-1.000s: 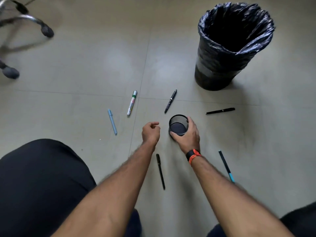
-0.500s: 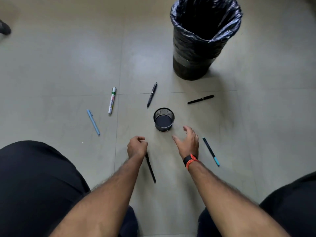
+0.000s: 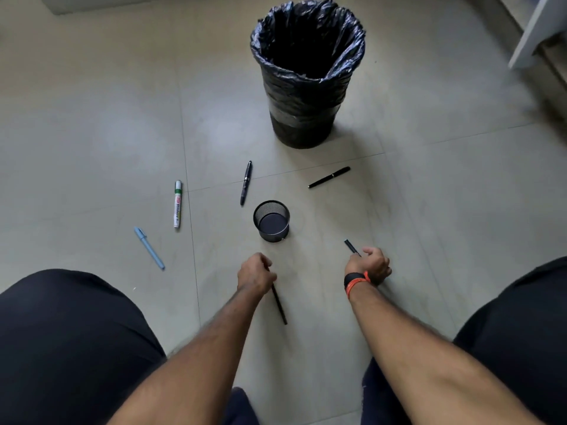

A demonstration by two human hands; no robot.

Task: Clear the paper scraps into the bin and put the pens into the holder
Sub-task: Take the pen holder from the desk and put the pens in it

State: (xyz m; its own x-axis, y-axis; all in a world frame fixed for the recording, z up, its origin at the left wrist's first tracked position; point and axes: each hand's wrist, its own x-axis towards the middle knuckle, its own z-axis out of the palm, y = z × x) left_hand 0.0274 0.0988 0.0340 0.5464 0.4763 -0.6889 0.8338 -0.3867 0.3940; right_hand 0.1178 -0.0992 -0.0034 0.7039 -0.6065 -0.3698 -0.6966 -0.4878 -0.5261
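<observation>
Both hands closed on pens in front of the empty mesh holder.

The mesh holder (image 3: 271,221) stood upright on the floor (image 3: 429,194), empty, at centre. At its 6 o'clock the left hand (image 3: 256,275) was curled around a black pen (image 3: 278,303); at 4 o'clock the right hand (image 3: 371,265) gripped a dark pen (image 3: 350,246). A black pen with clip (image 3: 246,183) lay at 11 o'clock, another black pen (image 3: 329,177) at 1, a white marker (image 3: 177,204) at 9, a blue pen (image 3: 149,248) at 8. The lined bin (image 3: 306,72) stood at 12, well apart.
</observation>
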